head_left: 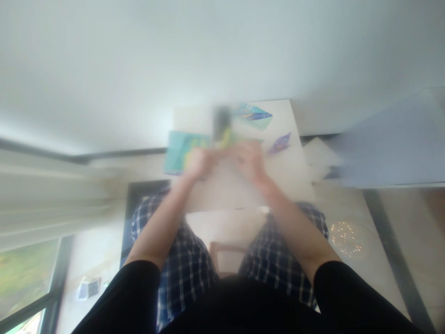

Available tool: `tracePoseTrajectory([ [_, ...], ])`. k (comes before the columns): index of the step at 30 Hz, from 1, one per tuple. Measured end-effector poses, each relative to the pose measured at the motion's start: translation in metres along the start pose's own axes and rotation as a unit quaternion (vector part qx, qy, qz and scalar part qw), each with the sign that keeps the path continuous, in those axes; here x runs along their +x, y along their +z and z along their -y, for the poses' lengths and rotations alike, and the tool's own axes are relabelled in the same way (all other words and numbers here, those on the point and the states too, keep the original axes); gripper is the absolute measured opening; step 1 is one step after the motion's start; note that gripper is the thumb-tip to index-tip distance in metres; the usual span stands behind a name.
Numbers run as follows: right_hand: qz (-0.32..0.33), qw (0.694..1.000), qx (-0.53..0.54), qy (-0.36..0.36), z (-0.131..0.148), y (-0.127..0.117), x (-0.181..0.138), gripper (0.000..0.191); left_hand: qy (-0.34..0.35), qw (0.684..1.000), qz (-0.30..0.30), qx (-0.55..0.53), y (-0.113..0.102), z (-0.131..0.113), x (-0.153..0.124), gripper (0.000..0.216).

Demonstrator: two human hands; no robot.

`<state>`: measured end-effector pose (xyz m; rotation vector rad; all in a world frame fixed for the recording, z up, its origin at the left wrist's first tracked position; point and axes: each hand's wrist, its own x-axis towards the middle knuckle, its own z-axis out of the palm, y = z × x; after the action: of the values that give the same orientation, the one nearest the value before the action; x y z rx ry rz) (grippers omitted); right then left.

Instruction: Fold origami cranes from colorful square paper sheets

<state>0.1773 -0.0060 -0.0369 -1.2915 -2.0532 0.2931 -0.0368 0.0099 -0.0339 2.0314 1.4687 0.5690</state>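
Observation:
Above a small white table [239, 190], my left hand [200, 162] and my right hand [248, 158] are close together, with fingers closed and blurred. Between them shows a yellow-green piece [226, 137] that looks like paper; its shape is smeared and partly hidden by the fingers. Left of my left hand lies a teal sheet or booklet [176, 153] with yellow marks. Just beyond the hands stands a dark, upright-looking block [221, 120], too blurred to name. To the right are a blue folded paper [256, 115] and a purple folded paper [280, 143].
A white wall [222, 55] rises behind the table. On the right, a pale grey-blue panel [392, 144] juts in over the floor. A cluster of small lights [346, 237] glows on the floor at right. A curtain [45, 199] and window are on the left.

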Motion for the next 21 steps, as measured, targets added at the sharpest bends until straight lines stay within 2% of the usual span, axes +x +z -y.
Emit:
tracePoseTrajectory([
  [8, -0.029, 0.999, -0.025, 0.017, -0.002, -0.006, 0.003, 0.017, 0.004, 0.999, -0.032, -0.033, -0.003, 0.001, 0.001, 0.022],
  [14, -0.039, 0.998, -0.03, 0.046, -0.005, -0.006, 0.003, 0.018, 0.02, 0.999, -0.04, -0.017, -0.001, 0.001, -0.002, 0.026],
  [21, -0.033, 0.995, -0.077, 0.049, 0.005, -0.01, 0.001, 0.019, 0.038, 0.998, -0.047, -0.007, -0.002, -0.009, -0.005, 0.034],
])
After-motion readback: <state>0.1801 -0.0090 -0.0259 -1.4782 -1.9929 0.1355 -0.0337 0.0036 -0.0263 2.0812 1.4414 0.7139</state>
